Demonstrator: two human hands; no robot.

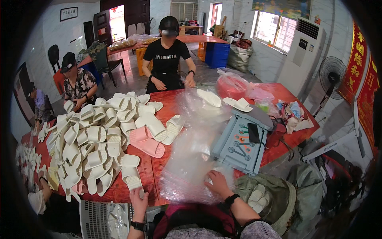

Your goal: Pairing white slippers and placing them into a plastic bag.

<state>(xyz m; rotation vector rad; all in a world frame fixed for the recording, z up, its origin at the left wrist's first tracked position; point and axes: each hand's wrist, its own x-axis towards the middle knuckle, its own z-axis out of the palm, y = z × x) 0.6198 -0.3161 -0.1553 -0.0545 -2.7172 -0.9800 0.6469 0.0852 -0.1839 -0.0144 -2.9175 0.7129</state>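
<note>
My left hand (139, 204) is at the table's near edge, its fingers closed round the near end of a cream slipper (131, 178) at the front of a large pile. Lying over the stack of clear plastic bags (187, 175) is my right hand (219, 184), fingers apart and touching the film. The heap of cream slippers (93, 137) covers the table's left side. One pink slipper (146, 142) lies at its right edge, among paler ones.
A grey plastic board (234, 137) with a dark phone (253, 133) stands right of the bags. Across the red table (149, 171), a person in black (169, 59) faces me; others sit at left. Below are a grey basket (89, 219) and a sack (278, 199) holding slippers.
</note>
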